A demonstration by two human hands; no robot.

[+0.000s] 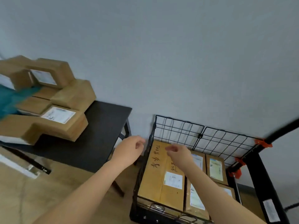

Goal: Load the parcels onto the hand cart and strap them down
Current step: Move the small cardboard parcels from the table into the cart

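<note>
A stack of parcels (64, 117) (blurred, some with white labels) fills the left part of the black table (100, 136), reaching toward its front edge. The left hand (129, 150) hangs just off the table's right edge, fingers loosely curled around nothing. The right hand (179, 153), equally loose and empty, hovers above the far left corner of the hand cart (178, 130). Inside the cart, a large parcel (155, 178) lies along the left wall, with smaller parcels (216, 169) toward the right wall, near the orange clips (263, 143).

Matt brown cardboard parcels (161, 172) lie in a black wire-mesh metal hand cart (202, 136).
</note>
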